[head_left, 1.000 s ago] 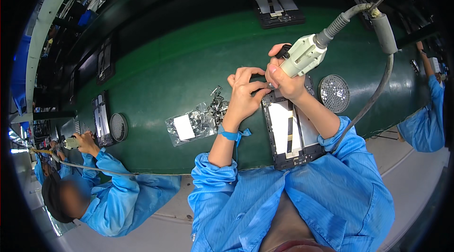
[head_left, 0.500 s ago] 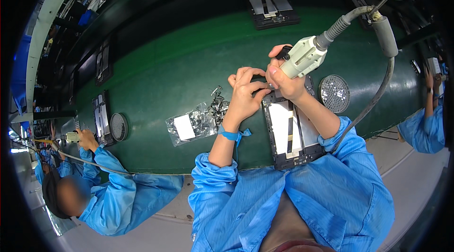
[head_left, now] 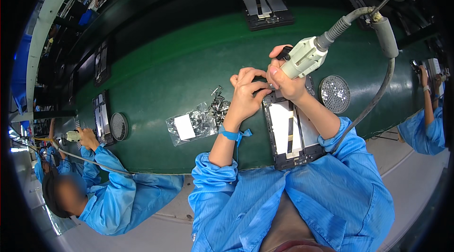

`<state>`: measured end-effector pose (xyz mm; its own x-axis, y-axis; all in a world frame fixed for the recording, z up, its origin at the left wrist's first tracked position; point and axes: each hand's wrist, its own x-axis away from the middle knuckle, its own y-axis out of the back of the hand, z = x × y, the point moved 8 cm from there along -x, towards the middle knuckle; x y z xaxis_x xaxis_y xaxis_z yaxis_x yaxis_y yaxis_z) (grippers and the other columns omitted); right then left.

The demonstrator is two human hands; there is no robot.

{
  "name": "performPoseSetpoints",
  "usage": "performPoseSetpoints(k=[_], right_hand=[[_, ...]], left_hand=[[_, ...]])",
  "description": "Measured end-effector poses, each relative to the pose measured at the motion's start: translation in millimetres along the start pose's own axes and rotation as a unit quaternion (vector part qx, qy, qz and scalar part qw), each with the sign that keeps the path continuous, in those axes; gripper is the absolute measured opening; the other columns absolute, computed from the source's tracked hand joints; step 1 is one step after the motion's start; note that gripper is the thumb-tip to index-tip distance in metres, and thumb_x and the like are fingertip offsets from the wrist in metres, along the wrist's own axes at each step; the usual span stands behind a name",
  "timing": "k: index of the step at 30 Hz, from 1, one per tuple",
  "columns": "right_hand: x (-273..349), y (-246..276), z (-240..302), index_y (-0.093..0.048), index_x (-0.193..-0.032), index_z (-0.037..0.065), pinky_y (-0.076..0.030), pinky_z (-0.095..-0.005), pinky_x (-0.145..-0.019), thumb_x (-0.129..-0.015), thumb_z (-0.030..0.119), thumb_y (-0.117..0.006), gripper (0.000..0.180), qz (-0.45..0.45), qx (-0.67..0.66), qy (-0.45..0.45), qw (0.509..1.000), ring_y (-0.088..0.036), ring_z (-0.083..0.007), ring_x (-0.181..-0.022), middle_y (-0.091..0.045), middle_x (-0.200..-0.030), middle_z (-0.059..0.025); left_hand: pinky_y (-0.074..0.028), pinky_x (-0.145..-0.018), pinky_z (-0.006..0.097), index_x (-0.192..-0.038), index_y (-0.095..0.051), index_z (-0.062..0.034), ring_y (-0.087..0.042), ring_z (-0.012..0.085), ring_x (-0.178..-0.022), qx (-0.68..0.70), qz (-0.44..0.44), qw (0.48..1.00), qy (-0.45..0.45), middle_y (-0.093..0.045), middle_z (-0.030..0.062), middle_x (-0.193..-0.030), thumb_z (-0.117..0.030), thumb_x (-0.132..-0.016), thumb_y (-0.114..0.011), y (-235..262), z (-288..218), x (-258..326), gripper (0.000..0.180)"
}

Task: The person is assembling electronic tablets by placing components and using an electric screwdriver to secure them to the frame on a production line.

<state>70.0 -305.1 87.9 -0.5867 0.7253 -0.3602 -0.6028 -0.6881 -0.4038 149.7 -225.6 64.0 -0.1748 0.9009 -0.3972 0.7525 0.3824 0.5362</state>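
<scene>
My right hand [head_left: 285,78] is wrapped round a pale electric screwdriver [head_left: 305,57], which slants down with its tip toward the far end of an opened tablet [head_left: 289,131]. Close beside that tip, my left hand [head_left: 247,90] has thumb and forefinger brought together at the tablet's far left corner. Whatever lies between those fingertips is too small to make out. The tablet rests at the table's front edge, showing a bright silver inside and a dark frame. A blue band [head_left: 231,134] circles my left wrist.
A clear bag of small dark parts [head_left: 201,123] lies left, beside a loose heap of them [head_left: 219,106]. Right of the tablet stands a round dish [head_left: 334,94] of small shiny pieces. The screwdriver's cable [head_left: 385,79] loops down at right. Another tablet [head_left: 265,3] lies farther back. Co-workers sit either side.
The tablet at the back has shifted slightly left. A co-worker's hand at far right now holds up a small dark thing. My hands and the screwdriver stay almost still.
</scene>
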Motion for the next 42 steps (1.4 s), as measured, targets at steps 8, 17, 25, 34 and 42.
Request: performPoseSetpoints(k=[8, 17, 25, 34, 42], right_hand=[[0, -1, 0, -0.043, -0.109, -0.003, -0.033, -0.0193, -0.042, -0.084, -0.002, -0.055, 0.028, 0.002, -0.005, 0.003, 1.000, -0.041, -0.0031, -0.047, -0.045, -0.060, 0.0022], [-1, -3, -3, -0.043, -0.110, -0.002, -0.034, -0.0193, -0.044, -0.084, -0.004, -0.054, 0.028, 0.000, -0.015, -0.012, 1.000, -0.041, -0.0032, -0.048, -0.045, -0.061, 0.0021], [-4, -12, -18, -0.045, -0.108, -0.004, -0.035, -0.0198, -0.049, -0.080, -0.005, -0.055, 0.030, 0.019, 0.002, -0.042, 0.999, -0.040, -0.0024, -0.053, -0.045, -0.064, 0.0035], [-5, -4, -30, -0.046, -0.105, -0.003, -0.034, -0.0189, -0.051, -0.079, -0.006, -0.056, 0.028, -0.003, 0.034, -0.041, 0.999, -0.040, -0.0019, -0.055, -0.045, -0.066, 0.0038], [-5, -6, -32, -0.046, -0.105, -0.003, -0.035, -0.0187, -0.052, -0.079, -0.006, -0.056, 0.028, 0.003, 0.023, -0.052, 0.998, -0.042, -0.0018, -0.056, -0.046, -0.067, 0.0034]], left_hand=[[-0.030, -0.085, 0.037, -0.077, -0.071, -0.0079, -0.050, 0.0252, -0.103, -0.020, 0.005, 1.000, -0.001, -0.061, 0.0032, -0.099, -0.009, -0.063, -0.076, 2, -5, -1, 0.016], [-0.028, -0.085, 0.036, -0.084, -0.068, -0.0080, -0.053, 0.0220, -0.098, -0.013, 0.005, 0.994, 0.106, -0.064, 0.0023, -0.094, -0.008, -0.073, -0.067, 9, 30, 0, 0.011], [-0.031, -0.082, 0.037, -0.083, -0.067, -0.0062, -0.057, 0.0220, -0.085, 0.016, 0.038, 0.990, 0.132, -0.066, 0.0041, -0.080, -0.008, -0.073, -0.068, -3, 39, 2, 0.010], [-0.034, -0.084, 0.033, -0.079, -0.069, -0.0049, -0.056, 0.0207, -0.077, 0.088, 0.008, 0.976, 0.197, -0.066, 0.0052, -0.074, -0.009, -0.072, -0.070, -4, 62, 10, 0.007], [-0.033, -0.085, 0.034, -0.080, -0.068, -0.0043, -0.056, 0.0213, -0.077, 0.074, 0.025, 0.975, 0.209, -0.065, 0.0063, -0.072, -0.006, -0.073, -0.069, -4, 57, 5, 0.007]])
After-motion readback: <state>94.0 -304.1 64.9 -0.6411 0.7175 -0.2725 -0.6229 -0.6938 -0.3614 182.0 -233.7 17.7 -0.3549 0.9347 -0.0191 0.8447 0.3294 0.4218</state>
